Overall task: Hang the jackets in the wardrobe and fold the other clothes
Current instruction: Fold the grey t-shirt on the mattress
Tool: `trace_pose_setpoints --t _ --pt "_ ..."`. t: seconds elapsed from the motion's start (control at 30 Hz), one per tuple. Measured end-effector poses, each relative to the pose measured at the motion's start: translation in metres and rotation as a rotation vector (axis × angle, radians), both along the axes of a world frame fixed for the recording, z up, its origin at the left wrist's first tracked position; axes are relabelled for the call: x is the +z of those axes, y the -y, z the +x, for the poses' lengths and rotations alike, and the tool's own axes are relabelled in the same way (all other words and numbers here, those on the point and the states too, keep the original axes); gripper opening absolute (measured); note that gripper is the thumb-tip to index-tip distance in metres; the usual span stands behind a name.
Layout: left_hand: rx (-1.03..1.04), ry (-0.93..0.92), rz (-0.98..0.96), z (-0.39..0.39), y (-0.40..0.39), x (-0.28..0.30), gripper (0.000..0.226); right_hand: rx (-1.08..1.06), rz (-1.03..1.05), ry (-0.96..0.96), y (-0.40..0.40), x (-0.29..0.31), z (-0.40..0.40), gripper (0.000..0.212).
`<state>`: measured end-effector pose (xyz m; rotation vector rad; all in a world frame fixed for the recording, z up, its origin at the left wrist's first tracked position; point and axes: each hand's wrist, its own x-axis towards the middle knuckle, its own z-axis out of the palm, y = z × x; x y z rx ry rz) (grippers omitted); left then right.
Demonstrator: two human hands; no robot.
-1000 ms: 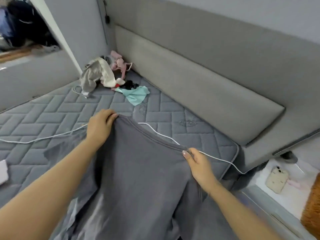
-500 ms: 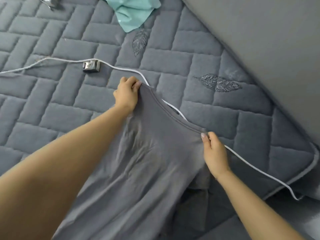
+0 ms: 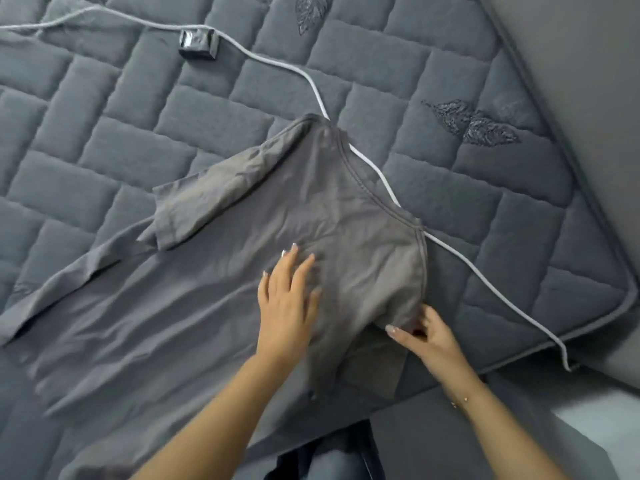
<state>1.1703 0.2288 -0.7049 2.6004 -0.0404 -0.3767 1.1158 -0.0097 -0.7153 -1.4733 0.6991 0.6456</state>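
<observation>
Head view: grey shirt (image 3: 214, 306) hides part of white cable (image 3: 485, 275).

a grey shirt (image 3: 214, 299) lies spread across the middle of the frame on a quilted bed (image 3: 519, 209). the left hand (image 3: 287, 299) rests flat on it; the right hand (image 3: 427, 336), lower right, pinches its edge. a white cable (image 3: 377, 174) runs under the collar from a small box (image 3: 198, 44) at upper left.

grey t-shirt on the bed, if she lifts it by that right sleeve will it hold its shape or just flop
Probably flop: the grey t-shirt lies in soft wrinkles, and the far sleeve has folded over on itself. It looks thin, so likely light. Where the left hand presses flat, the cloth puckers, so a push would likely bunch it. The right hand pinches the near sleeve.
</observation>
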Motion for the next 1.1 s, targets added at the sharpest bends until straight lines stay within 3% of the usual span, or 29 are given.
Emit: trace_pose_setpoints --t 0.13,0.33,0.47,0.6,0.67,0.73,0.8,0.87,0.97,1.1 --pt "-0.017 -0.260 0.203 -0.074 -0.027 -0.024 0.061 0.077 -0.091 0.038 -0.017 -0.001 -0.010 0.028" --pt "-0.090 -0.247 0.257 -0.077 -0.032 -0.047 0.065 -0.104 -0.205 0.056 0.002 0.001 -0.039 0.014" --pt "-0.004 -0.244 0.028 -0.083 -0.043 -0.030 0.057 -0.059 -0.411 0.141 0.011 0.008 -0.067 0.041" --pt "0.599 -0.222 -0.528 -0.129 -0.042 0.008 0.032 -0.153 -0.435 0.029 0.014 0.014 -0.089 0.032" --pt "1.009 -0.205 -0.638 -0.167 -0.041 0.020 0.022 -0.057 -0.352 -0.002 0.008 0.017 -0.097 0.027" --pt "1.451 -0.243 -0.641 -0.198 -0.043 0.021 0.030 0.044 -0.337 0.013 0.000 0.017 -0.103 0.021" --pt "1.776 -0.328 -0.727 -0.218 -0.048 0.018 0.056 0.038 -0.363 0.087 -0.005 0.020 -0.104 0.012" --pt "1.940 -0.341 -0.942 -0.226 -0.056 0.015 0.069 -0.021 -0.383 0.141 -0.007 0.026 -0.104 0.011" --pt "1.993 -0.272 -1.299 -0.225 -0.067 0.015 0.055 -0.073 -0.375 0.149 -0.003 0.035 -0.112 0.013" --pt "2.040 -0.227 -1.439 -0.222 -0.077 0.017 0.032 -0.129 -0.469 0.013 0.006 0.039 -0.127 0.017"
